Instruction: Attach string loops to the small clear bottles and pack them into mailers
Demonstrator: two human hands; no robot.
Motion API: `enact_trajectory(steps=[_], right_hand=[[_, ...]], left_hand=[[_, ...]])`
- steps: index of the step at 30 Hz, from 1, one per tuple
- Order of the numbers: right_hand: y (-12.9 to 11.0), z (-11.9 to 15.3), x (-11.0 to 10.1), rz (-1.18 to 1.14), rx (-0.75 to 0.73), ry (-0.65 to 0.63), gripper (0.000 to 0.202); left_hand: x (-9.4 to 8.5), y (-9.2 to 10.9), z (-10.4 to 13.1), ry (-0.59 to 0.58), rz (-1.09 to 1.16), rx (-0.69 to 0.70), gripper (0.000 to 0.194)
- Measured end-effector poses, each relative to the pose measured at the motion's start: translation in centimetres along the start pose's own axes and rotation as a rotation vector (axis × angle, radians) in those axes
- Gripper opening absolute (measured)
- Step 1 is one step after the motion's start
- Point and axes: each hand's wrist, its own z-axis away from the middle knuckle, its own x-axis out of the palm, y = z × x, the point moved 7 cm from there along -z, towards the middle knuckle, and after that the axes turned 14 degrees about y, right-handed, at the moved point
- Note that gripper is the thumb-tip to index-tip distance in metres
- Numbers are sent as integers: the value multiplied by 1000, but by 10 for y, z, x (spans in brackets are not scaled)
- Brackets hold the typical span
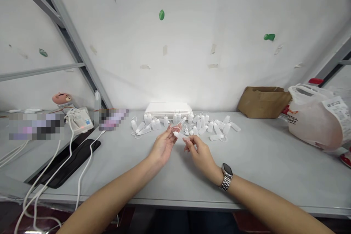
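Observation:
Between my two hands is a small translucent squeeze bottle [180,136] with a tethered cap, held tilted above the table. The fingers of my left hand [164,145] close around its cap end at the upper left. My right hand [201,152] pinches the bottle's lower right end between thumb and fingertips. Just beyond my hands, several similar squeeze bottles [216,129] stand or lie scattered, many with looped cap straps. Behind them rests a stack of white flat sheets or boxes [168,108] against the wall.
On the left lie a black phone-like slab [74,162], white cables [89,161] and a white power strip [82,120]. A brown paper bag [263,102] and a filled white plastic bag [315,120] stand at the right. The grey table's front edge [181,203] runs below my forearms.

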Motion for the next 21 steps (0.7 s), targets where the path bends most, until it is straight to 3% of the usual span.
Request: enact_trajectory(steps=[21], right_hand=[[4,-1,7,-144,104,-41,25]], left_hand=[[2,-5,-4,-30,-45,11,13]])
